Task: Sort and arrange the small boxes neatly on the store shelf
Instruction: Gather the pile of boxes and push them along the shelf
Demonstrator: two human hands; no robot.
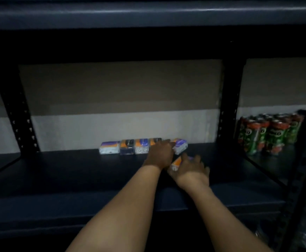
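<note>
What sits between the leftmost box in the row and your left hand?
Three more boxes side by side against the back wall, between the leftmost box and the left hand, seen from the head camera.

No legible text recorded. Small boxes (130, 146), centre of frame at the shelf back, carry orange and purple printing too blurred to read. Green cans (268, 133), right of frame, bear a white logo, also unreadable.
</note>
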